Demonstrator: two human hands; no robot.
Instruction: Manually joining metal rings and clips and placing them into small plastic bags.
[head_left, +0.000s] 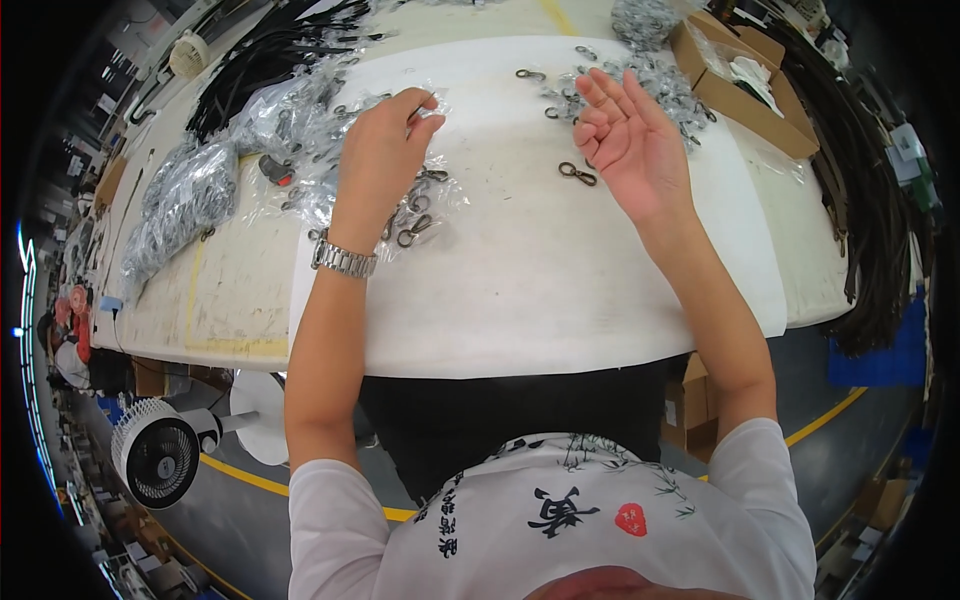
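My left hand (385, 145), with a metal watch (345, 258) on its wrist, is over a spread of clear plastic bags and dark metal snap hooks. Its fingers are curled, and a small gap shows between thumb and forefinger with nothing visible in it. One snap hook (413, 231) lies on clear plastic just right of that wrist. My right hand (637, 145) is turned palm up, its fingers loosely bent and apart, holding nothing. Left of it, a single snap hook (577, 174) rests on the white sheet (520, 290). Bagged hooks (683, 95) form a pile behind the right hand.
Large bags of hardware (185, 205) and black straps (265, 65) cover the table's left side. A red-and-black tool (275, 170) lies nearby. At the back right is a cardboard box (790, 125); dark straps (875, 240) hang over the right edge. A fan (160, 460) stands below left.
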